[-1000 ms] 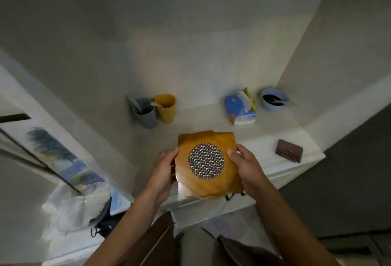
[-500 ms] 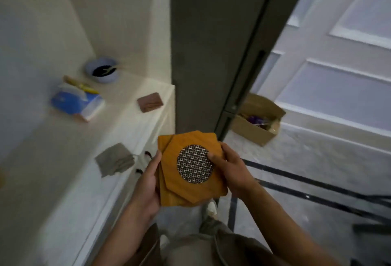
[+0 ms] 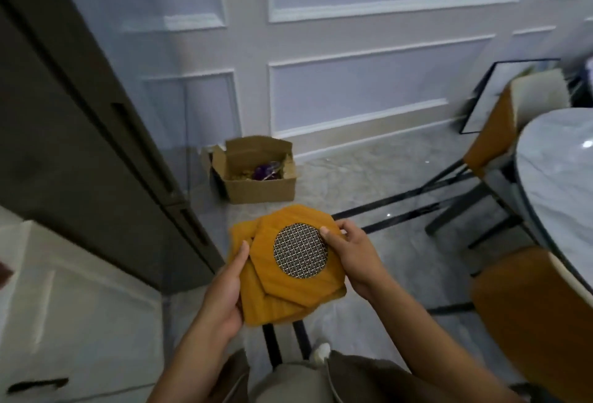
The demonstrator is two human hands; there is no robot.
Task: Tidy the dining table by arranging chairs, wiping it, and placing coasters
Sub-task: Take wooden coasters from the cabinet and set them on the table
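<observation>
Wooden coasters (image 3: 282, 300), orange-brown and eight-sided, are being held in a loosely fanned stack in front of the person's body, above the floor (image 3: 401, 184). The left hand (image 3: 224, 293) is gripping the stack's left edge, thumb lying on top and fingers tucked underneath. The right hand (image 3: 356, 261) is pinching the right edge, thumb pressing down just beside the round metal-mesh disc (image 3: 300, 251) set in the top coaster, fingers curling round the rim. Below the hands, grey-brown trousers (image 3: 288, 383) and the tip of a pale shoe (image 3: 321, 351) are showing over pale marbled tiles crossed by black lines. At lower left a white cabinet (image 3: 64, 306) is standing beside a tall dark door (image 3: 64, 146). At lower right the near chair (image 3: 529, 316), orange-backed, is sitting just beside the rim of the round marble bench (image 3: 561, 184), which is filling the right edge of the view, well apart from the coasters. Farther on, an open cardboard box (image 3: 256, 191) is resting on the floor near the foot of the wall, with purple and straw-coloured contents too blurred to name. The far chair (image 3: 494, 146), orange with black legs, is standing at the bench's far side. Behind it a black frame (image 3: 484, 110) is leaning against the white panelled wall (image 3: 353, 88).
</observation>
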